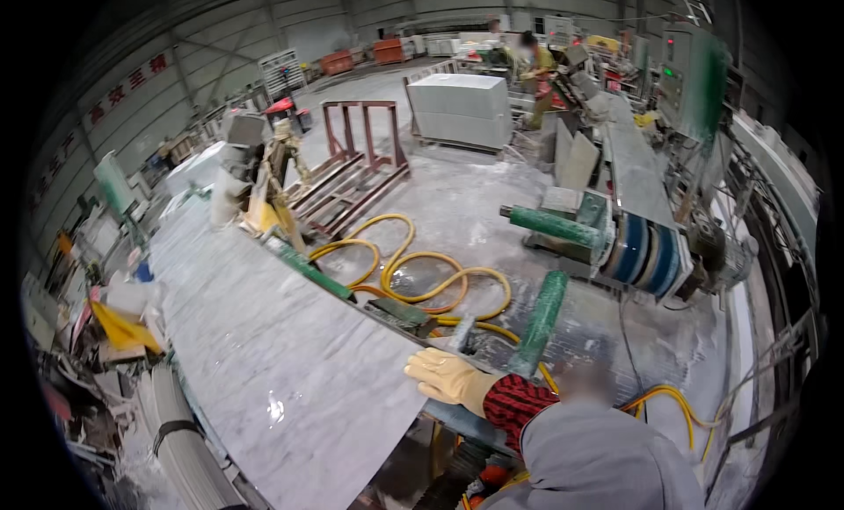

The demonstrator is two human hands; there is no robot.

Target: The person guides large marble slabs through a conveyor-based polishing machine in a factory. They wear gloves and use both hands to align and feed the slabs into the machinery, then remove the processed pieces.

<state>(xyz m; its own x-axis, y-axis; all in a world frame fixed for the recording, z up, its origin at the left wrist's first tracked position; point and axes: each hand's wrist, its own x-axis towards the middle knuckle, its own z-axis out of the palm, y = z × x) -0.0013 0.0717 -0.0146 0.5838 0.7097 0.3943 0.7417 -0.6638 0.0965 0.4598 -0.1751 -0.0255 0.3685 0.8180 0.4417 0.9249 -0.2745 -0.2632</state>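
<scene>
Fingers [432,369] of a co-worker's gloved hand [448,378] lay slightly spread, flat on the slab [264,352] edge, near the yellow hose [422,277]; wearer's own hands were out of view.

A large grey-veined stone slab [272,352] lay flat on a work table [457,419], whose frame showed only at the near edge beneath it. A gloved hand [447,377] rested on the slab's right edge. Beyond it the concrete floor [475,202], pale with dust and wet patches, carried coiled yellow hoses [413,273], a rust-red steel rack [356,171] and a white stone block [459,110].
</scene>
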